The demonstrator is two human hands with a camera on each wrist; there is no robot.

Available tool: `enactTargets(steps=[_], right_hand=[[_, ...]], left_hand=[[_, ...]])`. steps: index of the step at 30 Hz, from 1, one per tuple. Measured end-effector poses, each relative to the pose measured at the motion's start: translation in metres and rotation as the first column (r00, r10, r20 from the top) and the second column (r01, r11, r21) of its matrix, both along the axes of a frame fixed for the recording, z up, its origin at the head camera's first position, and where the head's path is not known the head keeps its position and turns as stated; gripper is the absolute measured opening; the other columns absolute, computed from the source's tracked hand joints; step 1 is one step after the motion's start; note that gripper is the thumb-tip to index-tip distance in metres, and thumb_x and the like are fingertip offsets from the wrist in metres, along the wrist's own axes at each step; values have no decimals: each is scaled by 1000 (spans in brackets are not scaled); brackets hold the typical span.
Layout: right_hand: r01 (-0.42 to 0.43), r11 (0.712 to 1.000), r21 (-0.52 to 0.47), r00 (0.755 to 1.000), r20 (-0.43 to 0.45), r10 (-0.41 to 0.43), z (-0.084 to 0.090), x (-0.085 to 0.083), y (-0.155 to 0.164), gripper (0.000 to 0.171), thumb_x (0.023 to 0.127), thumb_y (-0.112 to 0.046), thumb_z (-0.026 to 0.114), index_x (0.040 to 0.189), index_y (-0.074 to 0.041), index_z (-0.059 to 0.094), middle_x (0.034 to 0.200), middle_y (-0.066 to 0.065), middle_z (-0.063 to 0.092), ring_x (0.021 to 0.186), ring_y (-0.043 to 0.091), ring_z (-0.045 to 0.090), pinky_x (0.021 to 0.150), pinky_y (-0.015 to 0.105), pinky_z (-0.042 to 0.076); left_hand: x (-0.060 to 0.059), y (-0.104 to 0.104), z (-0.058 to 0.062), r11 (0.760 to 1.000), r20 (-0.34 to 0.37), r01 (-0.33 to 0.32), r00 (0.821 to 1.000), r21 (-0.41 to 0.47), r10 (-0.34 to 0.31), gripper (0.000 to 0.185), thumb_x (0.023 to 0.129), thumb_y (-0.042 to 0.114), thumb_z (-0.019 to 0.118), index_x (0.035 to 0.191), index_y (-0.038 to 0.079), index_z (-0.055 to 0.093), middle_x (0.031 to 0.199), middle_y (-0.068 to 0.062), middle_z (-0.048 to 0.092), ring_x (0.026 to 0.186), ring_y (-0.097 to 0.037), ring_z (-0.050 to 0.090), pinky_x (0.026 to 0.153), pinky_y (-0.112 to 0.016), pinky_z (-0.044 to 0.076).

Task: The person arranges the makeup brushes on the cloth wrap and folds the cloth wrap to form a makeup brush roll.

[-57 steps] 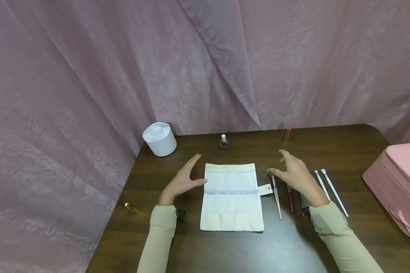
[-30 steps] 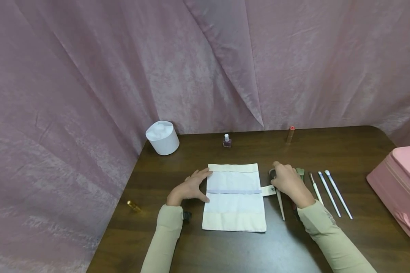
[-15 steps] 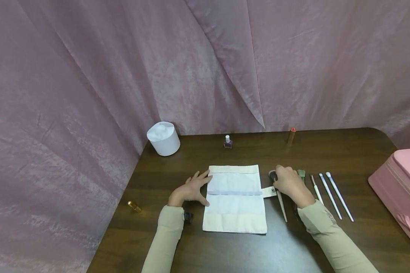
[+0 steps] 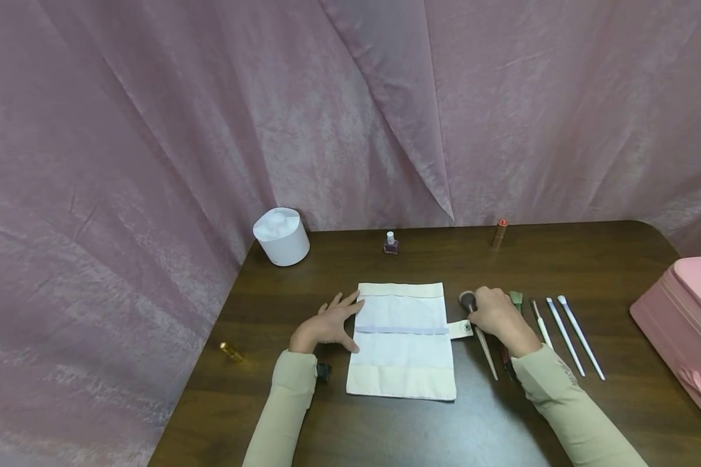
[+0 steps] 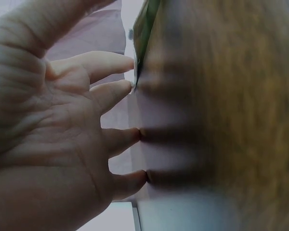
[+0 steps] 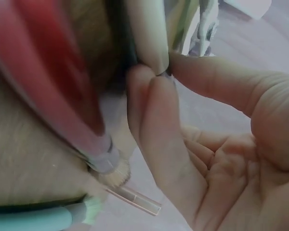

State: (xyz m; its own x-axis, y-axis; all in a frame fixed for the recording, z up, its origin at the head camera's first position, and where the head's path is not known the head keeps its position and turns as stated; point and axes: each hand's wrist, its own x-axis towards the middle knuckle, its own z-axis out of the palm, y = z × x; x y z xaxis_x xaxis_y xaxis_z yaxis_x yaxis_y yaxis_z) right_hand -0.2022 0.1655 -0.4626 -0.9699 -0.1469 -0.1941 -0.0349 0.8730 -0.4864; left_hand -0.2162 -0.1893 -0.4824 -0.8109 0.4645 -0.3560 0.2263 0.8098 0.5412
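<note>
A cream cloth brush roll [image 4: 403,353] lies flat in the middle of the dark table [image 4: 385,428]. My left hand [image 4: 334,321] rests on the roll's left edge with fingers spread and straight; in the left wrist view its fingertips [image 5: 130,86] touch the cloth. Just right of the roll's snap tab, my right hand [image 4: 478,316] pinches a large makeup brush [image 4: 487,353] near its dark head. The right wrist view shows the thumb and fingers [image 6: 149,96] closed on the cream handle [image 6: 147,33], with a red-handled brush [image 6: 53,82] beside it.
Right of my hand lie a green brush [image 4: 515,298] and several thin white brushes [image 4: 569,338]. A pink case [image 4: 683,324] sits at the right edge. At the back stand a white round container [image 4: 281,237], a nail polish bottle [image 4: 391,243] and a lipstick tube [image 4: 499,233]. A small gold item [image 4: 231,351] lies front left.
Both hands came down from hovering. The left settled on the roll's edge; the right closed on the large brush, whose handle end has swung slightly to the right.
</note>
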Motion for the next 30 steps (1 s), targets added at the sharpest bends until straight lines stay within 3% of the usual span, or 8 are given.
enactTargets(steps=[5, 9, 16, 23, 30], right_hand=[[18, 999, -28, 1000, 3, -18, 6, 2, 0, 20, 89, -4, 63, 70, -2, 57, 63, 9, 54, 54, 21, 53, 50, 32, 44], [37, 998, -41, 998, -45, -39, 18, 6, 1, 26, 91, -9, 66, 68, -5, 54, 63, 7, 50, 56, 22, 50, 51, 34, 41], [49, 993, -112, 988, -140, -64, 37, 11, 1, 19, 91, -13, 67, 90, 5, 61, 73, 9, 55, 67, 27, 52, 56, 35, 40], [87, 976, -198, 971, -203, -128, 42, 10, -3, 41, 90, -18, 63, 115, 14, 62, 90, 20, 71, 75, 31, 61, 60, 40, 47], [124, 940, -317, 950, -237, -205, 45, 9, -19, 37, 90, -19, 62, 115, 9, 63, 94, 20, 73, 84, 35, 66, 67, 45, 49]], left_hand=[[0, -2, -2, 1000, 5, -1, 1000, -6, 1, 107, 75, 22, 92, 161, 13, 30, 170, -1, 6, 154, -37, -5, 118, -63, 1], [-1, -2, -5, 1000, 0, 11, 1000, -12, -11, 107, 75, 24, 92, 161, 13, 29, 170, -1, 6, 154, -37, -5, 118, -63, 1], [-4, -2, -5, 1000, -5, 22, 1000, -15, -22, 107, 76, 25, 92, 161, 14, 27, 170, 0, 4, 154, -36, -6, 118, -63, 1], [-6, -1, -3, 999, -8, 30, 1000, -13, -30, 108, 76, 25, 92, 161, 15, 27, 170, 1, 4, 154, -35, -7, 118, -63, 0], [-3, -3, -5, 1000, -11, 28, 1000, 3, -28, 108, 75, 25, 92, 161, 12, 28, 170, -2, 5, 153, -38, -6, 117, -64, 0]])
